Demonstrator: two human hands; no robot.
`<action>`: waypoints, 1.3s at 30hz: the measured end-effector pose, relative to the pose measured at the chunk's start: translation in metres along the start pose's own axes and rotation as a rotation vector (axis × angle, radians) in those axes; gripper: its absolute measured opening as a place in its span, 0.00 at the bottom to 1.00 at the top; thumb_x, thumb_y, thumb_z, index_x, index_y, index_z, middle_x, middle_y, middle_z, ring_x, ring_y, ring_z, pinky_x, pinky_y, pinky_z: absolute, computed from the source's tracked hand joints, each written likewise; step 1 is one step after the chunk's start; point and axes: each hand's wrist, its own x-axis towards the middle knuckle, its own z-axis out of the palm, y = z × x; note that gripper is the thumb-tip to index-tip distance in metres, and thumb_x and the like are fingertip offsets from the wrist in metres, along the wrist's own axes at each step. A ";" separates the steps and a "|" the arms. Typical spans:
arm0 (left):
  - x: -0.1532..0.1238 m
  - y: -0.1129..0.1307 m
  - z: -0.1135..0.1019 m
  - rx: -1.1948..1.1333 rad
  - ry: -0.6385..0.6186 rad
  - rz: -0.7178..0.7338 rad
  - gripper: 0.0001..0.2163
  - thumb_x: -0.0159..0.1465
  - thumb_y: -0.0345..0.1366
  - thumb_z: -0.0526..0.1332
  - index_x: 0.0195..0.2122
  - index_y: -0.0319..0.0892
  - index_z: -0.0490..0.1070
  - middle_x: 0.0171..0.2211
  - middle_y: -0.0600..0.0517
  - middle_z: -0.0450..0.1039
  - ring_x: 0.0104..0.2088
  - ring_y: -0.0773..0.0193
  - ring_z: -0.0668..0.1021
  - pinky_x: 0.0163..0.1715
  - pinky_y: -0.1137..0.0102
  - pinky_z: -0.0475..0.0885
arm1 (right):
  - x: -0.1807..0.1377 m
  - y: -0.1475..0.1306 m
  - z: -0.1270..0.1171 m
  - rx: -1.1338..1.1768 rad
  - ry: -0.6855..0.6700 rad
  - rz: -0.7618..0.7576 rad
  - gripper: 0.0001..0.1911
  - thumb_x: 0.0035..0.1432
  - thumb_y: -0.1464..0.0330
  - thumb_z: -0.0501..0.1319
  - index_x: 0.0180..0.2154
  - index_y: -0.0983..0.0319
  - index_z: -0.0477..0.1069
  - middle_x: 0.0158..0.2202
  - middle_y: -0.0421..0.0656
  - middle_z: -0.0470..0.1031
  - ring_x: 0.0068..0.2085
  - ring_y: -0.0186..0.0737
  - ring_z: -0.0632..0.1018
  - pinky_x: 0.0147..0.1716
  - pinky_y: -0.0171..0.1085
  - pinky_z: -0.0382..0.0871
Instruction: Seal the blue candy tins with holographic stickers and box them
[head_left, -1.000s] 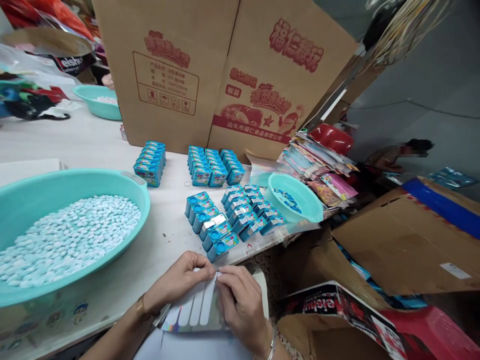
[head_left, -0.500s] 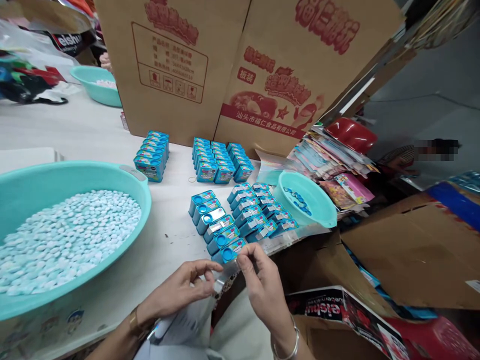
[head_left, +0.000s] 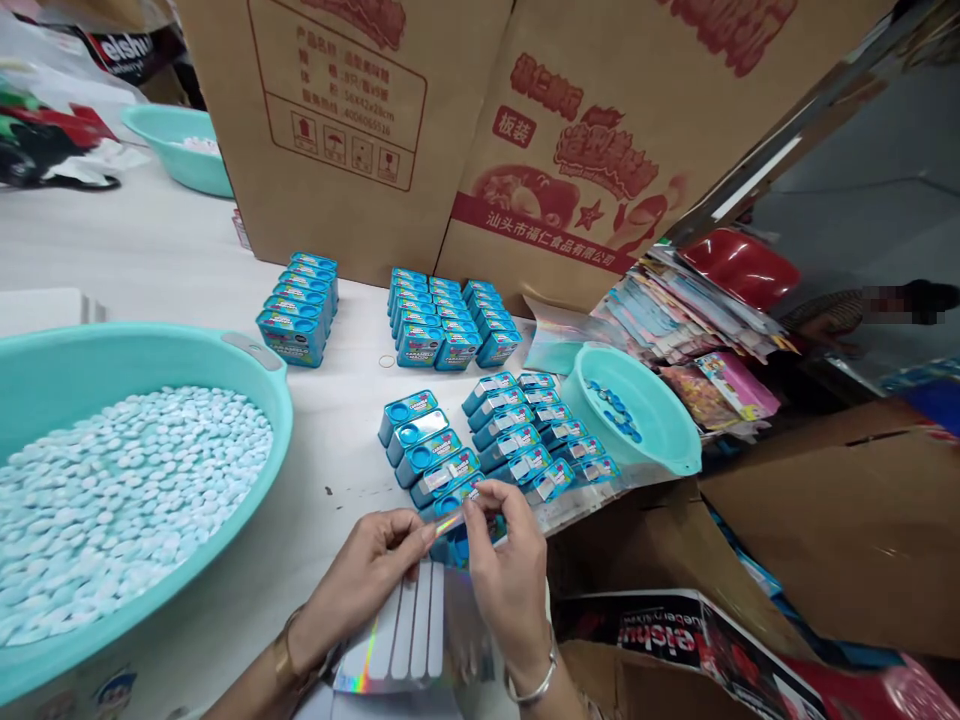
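My left hand rests on a holographic sticker sheet at the table's near edge, its fingertips pinched at one end of a shiny sticker strip. My right hand pinches the other end of that strip just above the nearest small blue tin. That tin is the front one of a row of open blue tins. Beside them stand labelled blue tins in rows.
A large teal basin of white tablets fills the left. A small teal bowl with blue caps sits right of the tins. Stacked finished tins and two brown cartons stand behind. Cardboard boxes lie to the right.
The hands peeled a strip off the sheet and lifted it up to the nearest blue tin. The view tilted down and moved closer to the table.
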 end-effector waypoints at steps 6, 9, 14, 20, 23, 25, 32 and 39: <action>0.009 -0.009 0.003 0.034 0.049 -0.003 0.22 0.65 0.52 0.56 0.20 0.41 0.62 0.19 0.57 0.60 0.23 0.67 0.62 0.26 0.72 0.56 | 0.010 0.007 0.008 -0.151 0.032 -0.257 0.06 0.66 0.72 0.57 0.41 0.59 0.71 0.36 0.42 0.75 0.40 0.41 0.72 0.41 0.39 0.66; 0.010 -0.014 0.005 0.011 0.064 -0.001 0.22 0.65 0.52 0.57 0.20 0.41 0.62 0.19 0.57 0.59 0.24 0.68 0.62 0.26 0.72 0.56 | 0.012 0.009 0.009 -0.177 0.004 -0.263 0.06 0.67 0.73 0.57 0.39 0.59 0.72 0.35 0.41 0.74 0.40 0.41 0.71 0.42 0.40 0.65; 0.013 -0.024 0.007 -0.053 0.070 0.008 0.22 0.65 0.51 0.58 0.21 0.40 0.64 0.20 0.57 0.61 0.24 0.68 0.63 0.26 0.73 0.57 | 0.013 0.011 0.009 -0.157 -0.052 -0.181 0.07 0.67 0.71 0.56 0.38 0.59 0.72 0.36 0.41 0.73 0.41 0.42 0.70 0.41 0.40 0.64; 0.027 -0.040 0.010 -0.249 0.027 -0.048 0.24 0.57 0.57 0.64 0.22 0.38 0.69 0.21 0.54 0.68 0.24 0.68 0.66 0.27 0.73 0.58 | 0.022 0.016 0.006 -0.062 -0.089 -0.015 0.09 0.61 0.73 0.60 0.43 0.57 0.73 0.44 0.44 0.68 0.49 0.44 0.69 0.49 0.43 0.65; 0.033 -0.045 0.010 -0.284 0.004 -0.100 0.25 0.54 0.58 0.66 0.20 0.38 0.70 0.19 0.54 0.69 0.21 0.69 0.64 0.25 0.73 0.57 | 0.027 0.019 0.007 -0.031 -0.084 -0.009 0.11 0.60 0.74 0.60 0.44 0.57 0.73 0.46 0.44 0.67 0.51 0.45 0.69 0.52 0.45 0.64; 0.034 -0.046 0.011 -0.274 0.003 -0.112 0.26 0.52 0.60 0.66 0.19 0.38 0.70 0.18 0.53 0.70 0.21 0.69 0.64 0.25 0.73 0.57 | 0.031 0.020 0.009 -0.035 -0.094 -0.040 0.13 0.60 0.75 0.59 0.46 0.56 0.73 0.47 0.45 0.67 0.53 0.46 0.68 0.54 0.46 0.63; 0.005 -0.031 0.009 -0.134 0.058 -0.037 0.25 0.59 0.59 0.61 0.23 0.39 0.73 0.20 0.52 0.73 0.25 0.65 0.69 0.29 0.72 0.62 | 0.009 0.011 -0.011 0.071 0.083 -0.147 0.14 0.66 0.74 0.52 0.48 0.58 0.71 0.45 0.46 0.70 0.49 0.43 0.72 0.50 0.44 0.67; -0.037 0.004 0.000 -0.202 -0.094 0.123 0.18 0.61 0.51 0.63 0.25 0.39 0.71 0.21 0.56 0.66 0.23 0.70 0.65 0.25 0.75 0.60 | -0.074 0.002 -0.044 0.148 -0.328 -0.166 0.16 0.64 0.72 0.59 0.53 0.54 0.69 0.47 0.43 0.74 0.49 0.42 0.73 0.49 0.40 0.68</action>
